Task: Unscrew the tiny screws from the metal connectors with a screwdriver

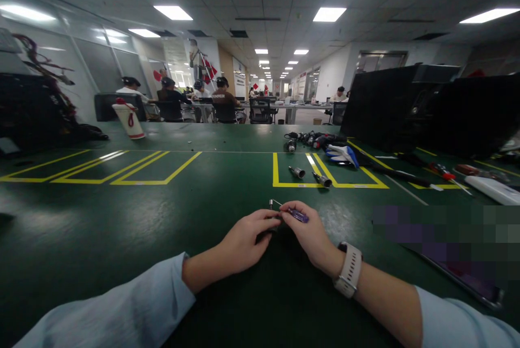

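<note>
Low over the green table (227, 174), my two hands meet at the middle. My right hand (306, 231) is closed around a small screwdriver (299, 216) with a purple handle; its thin shaft points up and left. Pinched in the fingers of my left hand (247, 239) is a small part with a shiny metal tip (271, 204); the rest of it is hidden by the fingers, and its kind is not clear. Just beyond lie two silver metal connectors, one at the left (297, 172) and one at the right (322, 179), on the yellow-taped area.
Dark cables (311, 137) and a blue-and-white glove (343, 155) lie farther back. A red-handled screwdriver (444, 173) is at the right, near a white case (493, 189). Black monitors (390, 107) stand at the right. A white cup (130, 120) stands back left. Several people sit beyond.
</note>
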{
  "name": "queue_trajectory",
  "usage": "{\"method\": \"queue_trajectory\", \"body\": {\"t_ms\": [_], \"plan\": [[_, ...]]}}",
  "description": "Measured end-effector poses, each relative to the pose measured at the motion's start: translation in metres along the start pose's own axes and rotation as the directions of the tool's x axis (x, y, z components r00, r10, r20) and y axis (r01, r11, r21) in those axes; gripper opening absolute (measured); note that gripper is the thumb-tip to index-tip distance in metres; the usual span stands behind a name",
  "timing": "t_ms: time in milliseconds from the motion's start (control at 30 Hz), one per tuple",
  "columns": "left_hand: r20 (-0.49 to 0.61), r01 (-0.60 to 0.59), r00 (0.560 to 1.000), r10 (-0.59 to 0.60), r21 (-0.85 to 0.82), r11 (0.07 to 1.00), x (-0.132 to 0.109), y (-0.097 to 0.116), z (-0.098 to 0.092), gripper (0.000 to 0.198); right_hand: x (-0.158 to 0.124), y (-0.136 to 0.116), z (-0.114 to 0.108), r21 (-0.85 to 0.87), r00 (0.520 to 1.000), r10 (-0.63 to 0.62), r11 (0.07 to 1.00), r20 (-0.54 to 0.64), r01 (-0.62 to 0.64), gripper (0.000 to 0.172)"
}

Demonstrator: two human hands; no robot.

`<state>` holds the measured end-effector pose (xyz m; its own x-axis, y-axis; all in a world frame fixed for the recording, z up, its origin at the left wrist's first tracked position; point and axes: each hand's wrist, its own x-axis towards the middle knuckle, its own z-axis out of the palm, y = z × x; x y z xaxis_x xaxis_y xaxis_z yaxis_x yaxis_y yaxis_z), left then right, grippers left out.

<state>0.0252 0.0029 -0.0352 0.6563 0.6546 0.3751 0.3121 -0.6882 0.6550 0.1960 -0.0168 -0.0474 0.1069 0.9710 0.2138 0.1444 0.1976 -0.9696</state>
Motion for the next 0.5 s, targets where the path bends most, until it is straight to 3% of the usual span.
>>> {"method": "queue_trajectory", "body": {"t_ms": [200, 500], "plan": [[0.105, -0.057, 0.993, 0.048, 0.084, 0.995, -0.004, -0.008, -0.007, 0.057, 0.001, 0.002, -0.001, 0.039, 0.993, 0.117, 0.992, 0.008, -0.117, 0.017], [0.142, -0.148, 0.982, 0.123, 0.178, 0.973, -0.002, -0.008, -0.007, 0.05, 0.001, 0.003, -0.002, 0.033, 0.991, 0.13, 0.991, 0.02, -0.13, 0.016]]}}
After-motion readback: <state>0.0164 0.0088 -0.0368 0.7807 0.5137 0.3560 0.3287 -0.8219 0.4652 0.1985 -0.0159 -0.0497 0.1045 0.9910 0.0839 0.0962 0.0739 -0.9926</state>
